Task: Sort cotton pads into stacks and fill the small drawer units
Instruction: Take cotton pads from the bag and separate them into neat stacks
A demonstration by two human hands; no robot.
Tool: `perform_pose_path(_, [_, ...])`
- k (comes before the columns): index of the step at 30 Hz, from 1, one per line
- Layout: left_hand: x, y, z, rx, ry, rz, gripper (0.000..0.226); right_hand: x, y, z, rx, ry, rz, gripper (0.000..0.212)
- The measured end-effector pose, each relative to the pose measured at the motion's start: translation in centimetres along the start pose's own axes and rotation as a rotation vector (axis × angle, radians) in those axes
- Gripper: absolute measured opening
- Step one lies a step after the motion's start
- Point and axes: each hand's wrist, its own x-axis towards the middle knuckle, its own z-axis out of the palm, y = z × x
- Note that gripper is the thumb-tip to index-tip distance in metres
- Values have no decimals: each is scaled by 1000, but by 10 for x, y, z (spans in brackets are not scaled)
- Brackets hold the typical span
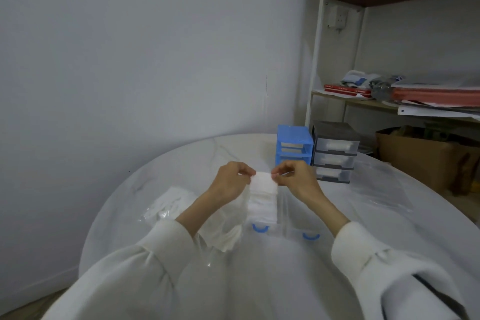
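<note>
Both hands were raised over the white round table [181, 163], each pinching one side of the same stack of cotton pads [263, 184]. The left hand [233, 179] had its fingers curled in at the stack's left edge, and the right hand [293, 176] gripped the right edge with thumb and fingertips; the fingertips themselves were small and blurred, so exactly how many fingers touched the pads could not be made out. Below the hands the stack ran down toward the person, its lower end in or over a clear drawer tray with a blue handle [259, 228]; whether the pads rested inside that tray was hard to tell, as the clear plastic nearly vanished against the table. A second blue handle [311, 236] showed just right of it, beneath the right wrist, its tray almost invisible.

Under the left forearm lay more white pads in crumpled clear wrapping [228, 228], partly hidden by the sleeve. Further left of that hand sat a clear bag of white pads [168, 202], its contents indistinct.

Beyond the right hand stood a blue drawer unit [294, 144], its lower part covered by the fingers, and just right of it a grey drawer unit [335, 153] with white pads dimly visible through three clear drawers. Past these, a shelf [363, 104] held red folders and papers, cut off at the frame's edge.
</note>
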Motion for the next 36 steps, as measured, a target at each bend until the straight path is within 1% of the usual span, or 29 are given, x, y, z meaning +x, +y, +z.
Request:
perform_pose_path(3, [2,-5,6,25,-62,-46,26,5,8,7,-108,-29,-6,4])
perform_pose_path(7, [2,-9,12,114,-107,-29,28,4,18,14,-213,-43,-31,6])
perform_pose_path(10, [2,-11,15,188,-101,-8,28,1,22,17,-309,-59,-93,5])
perform_pose_path(13, [0,-9,18,249,-77,20,27,-5,23,17,-437,-11,-193,9])
perform_pose_path(14, [-1,-9,19,271,-72,22,26,-6,22,17,-449,-7,-210,9])
perform_pose_path(16, [-1,-9,18,324,-80,19,25,-8,20,16,-454,-51,-217,10])
perform_pose_path(18, [-1,-11,17,394,-111,16,25,-11,18,16,-465,-111,-195,12])
perform_pose_path(21, [-1,-11,16,457,-138,23,24,-15,17,16,-477,-140,-186,14])
perform_pose_path(24, [-4,-9,13,452,-142,51,25,-19,12,13,-481,-125,-199,16])
perform_pose_path(27, [-9,-6,3,395,-131,67,30,-24,5,10,-462,-89,-215,15])
perform_pose_path(29, [-16,-5,-8,368,-110,76,34,-30,-1,8,-437,-93,-232,16])
perform_pose_path(32, [-27,-9,-25,331,-71,101,35,-43,-11,8,-412,-132,-267,19])
perform_pose_path(36, [-44,-17,-47,271,-26,112,33,-64,-21,13,-376,-224,-324,21])
